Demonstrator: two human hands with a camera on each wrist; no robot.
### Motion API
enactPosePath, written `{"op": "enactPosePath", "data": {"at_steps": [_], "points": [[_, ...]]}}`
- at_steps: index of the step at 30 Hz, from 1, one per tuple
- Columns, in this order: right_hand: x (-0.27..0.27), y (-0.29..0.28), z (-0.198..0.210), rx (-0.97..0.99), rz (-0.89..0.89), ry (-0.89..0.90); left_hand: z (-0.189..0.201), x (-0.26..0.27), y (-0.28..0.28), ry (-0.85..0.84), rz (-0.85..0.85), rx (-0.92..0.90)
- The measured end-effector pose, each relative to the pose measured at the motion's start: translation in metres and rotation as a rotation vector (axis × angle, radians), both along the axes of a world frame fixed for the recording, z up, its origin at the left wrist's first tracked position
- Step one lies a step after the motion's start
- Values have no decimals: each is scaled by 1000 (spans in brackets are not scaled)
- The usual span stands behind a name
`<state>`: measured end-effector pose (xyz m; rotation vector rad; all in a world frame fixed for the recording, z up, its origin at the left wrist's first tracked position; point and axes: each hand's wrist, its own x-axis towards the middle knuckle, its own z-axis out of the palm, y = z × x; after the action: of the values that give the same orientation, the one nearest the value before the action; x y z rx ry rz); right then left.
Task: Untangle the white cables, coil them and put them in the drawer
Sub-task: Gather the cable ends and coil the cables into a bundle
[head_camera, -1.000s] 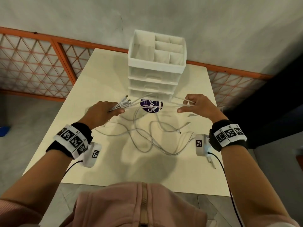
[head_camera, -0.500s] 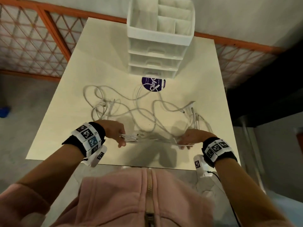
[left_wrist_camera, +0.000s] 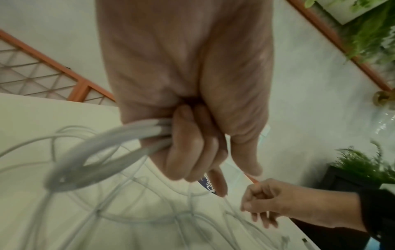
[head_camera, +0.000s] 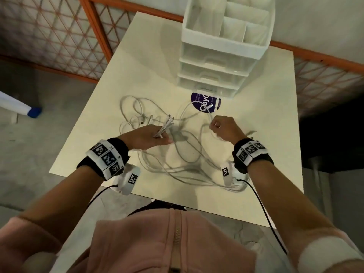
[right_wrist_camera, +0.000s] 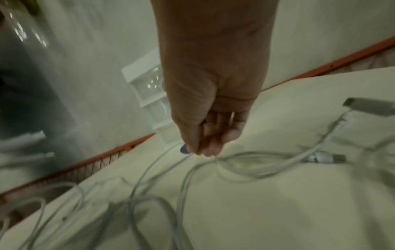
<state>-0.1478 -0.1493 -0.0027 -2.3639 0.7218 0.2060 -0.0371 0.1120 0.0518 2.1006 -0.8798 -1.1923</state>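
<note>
Behind your cream surface runs an orange lattice fence, and against a grey wall the white drawer unit stands at the surface's far edge; take that unit as your landmark.

Your left hand sits nearer you and to the left of the unit. Its grip is closed tight: in the left wrist view the fingers curl round a bundle of the white cables, with several connector ends fanning out past the knuckles toward the unit.

Your right hand is almost straight in front of the unit, nearer you. Its grip is a curled pinch: in the right wrist view thumb and fingertips press together on a single strand that drops away to the surface. How much of the strand lies inside the fist you cannot tell.

Between the two hands and back toward you, the cables lie in loose tangled loops on the surface, with one loop spreading left of the unit and more strands gathered at the near right edge under your right wrist. A round purple sticker lies just in front of the unit's bottom drawer, with one strand crossing it. All drawers of the unit look closed.
</note>
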Motion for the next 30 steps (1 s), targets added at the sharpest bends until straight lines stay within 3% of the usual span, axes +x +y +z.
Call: {"op": "enactPosePath", "data": {"at_steps": [3, 6, 9, 14, 16, 22, 25, 30], "points": [[22, 11, -8, 48, 128, -76, 2, 2, 2, 33, 146, -40], [49, 26, -12, -35, 253, -148, 1, 4, 4, 33, 230, -46], [75, 37, -18, -248, 382, -91, 0, 6, 7, 52, 277, -60], [88, 30, -12, -576, 392, 23, -3, 12, 11, 38, 287, -65], [87, 20, -10, -568, 356, 23, -3, 13, 12, 37, 291, -66], [74, 0, -15, -272, 232, 125, -4, 13, 8, 53, 260, -70], [69, 2, -17, -316, 242, 77, -2, 13, 4, 92, 262, -97], [74, 9, 13, -451, 249, -173, 9, 14, -7, 78, 321, -200]]}}
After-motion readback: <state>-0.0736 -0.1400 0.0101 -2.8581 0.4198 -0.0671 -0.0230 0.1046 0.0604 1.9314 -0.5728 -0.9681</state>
